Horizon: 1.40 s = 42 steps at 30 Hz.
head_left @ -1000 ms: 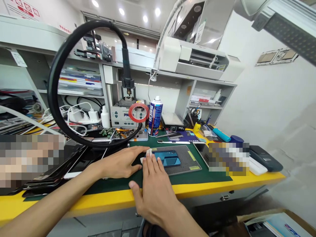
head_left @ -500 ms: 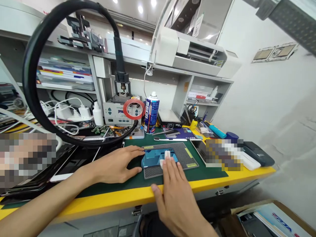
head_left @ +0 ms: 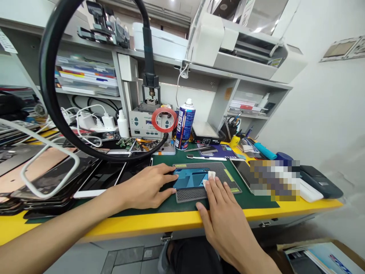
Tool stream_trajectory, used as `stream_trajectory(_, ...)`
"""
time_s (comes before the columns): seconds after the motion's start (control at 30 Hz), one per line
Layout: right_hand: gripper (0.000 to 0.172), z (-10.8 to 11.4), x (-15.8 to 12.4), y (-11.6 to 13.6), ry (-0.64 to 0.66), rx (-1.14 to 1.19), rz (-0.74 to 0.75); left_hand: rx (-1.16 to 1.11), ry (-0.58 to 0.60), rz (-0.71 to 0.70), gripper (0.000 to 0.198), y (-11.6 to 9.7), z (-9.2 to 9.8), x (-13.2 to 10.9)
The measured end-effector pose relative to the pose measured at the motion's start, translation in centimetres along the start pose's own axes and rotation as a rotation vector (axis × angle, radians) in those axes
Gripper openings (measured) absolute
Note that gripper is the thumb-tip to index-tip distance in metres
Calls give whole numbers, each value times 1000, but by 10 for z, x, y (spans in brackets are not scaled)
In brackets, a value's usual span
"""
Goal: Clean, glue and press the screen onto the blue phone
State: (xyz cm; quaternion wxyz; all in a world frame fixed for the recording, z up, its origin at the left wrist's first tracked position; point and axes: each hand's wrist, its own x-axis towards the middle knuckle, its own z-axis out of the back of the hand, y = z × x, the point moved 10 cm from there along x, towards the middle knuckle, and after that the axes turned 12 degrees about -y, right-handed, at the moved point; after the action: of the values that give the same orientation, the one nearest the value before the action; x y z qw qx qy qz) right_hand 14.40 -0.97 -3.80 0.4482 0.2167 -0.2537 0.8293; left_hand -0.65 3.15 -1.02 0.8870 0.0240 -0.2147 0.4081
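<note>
A glossy blue phone-sized panel lies flat on a grey perforated mat and mirrors the shelf above it. My left hand steadies the panel's left end, with fingertips at the upper corner and thumb at the lower one. Under the fingertips of my right hand is a folded white wipe, pressed on the panel's right end. Those fingers are stretched and close together, the thumb apart near the yellow table edge. The fingers hide part of the wipe.
A black hose loops over the left of the bench. Behind the mat lie a toothbrush and a blue spray can. Phone screens are piled at left; a white-edged phone lies right of the mat.
My right hand has slid the white wipe rightward along the panel to its right end. My left hand stays at the left end. The camera view has shifted.
</note>
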Motion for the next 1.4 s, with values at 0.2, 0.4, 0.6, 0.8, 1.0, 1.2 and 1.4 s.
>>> stream_trajectory(0.2, 60, -2, 6, 16, -25, 16, 72, 59, 27, -44, 41, -11, 1, 0)
stream_trajectory(0.4, 54, 4, 17, 35, -77, 74, 153, 96, -8, -117, 40, -18, 1, -2)
stream_trajectory(0.6, 59, 14, 37, 68, -139, 135, 169, 76, -38, -214, 39, -23, -6, -4)
stream_trajectory(0.8, 60, 13, 40, 77, -106, 81, 184, 26, -62, -227, 37, -23, -3, -3)
stream_trajectory(1.0, 59, 7, 22, 41, -20, 3, 167, -85, -72, -88, 32, -11, 5, -2)
stream_trajectory(1.2, 56, 2, 8, 1, 17, -101, 208, -111, -26, -29, 39, -4, 6, -2)
stream_trajectory(1.4, 56, 1, 9, -4, 2, -122, 212, -81, -2, 77, 55, 9, 7, -1)
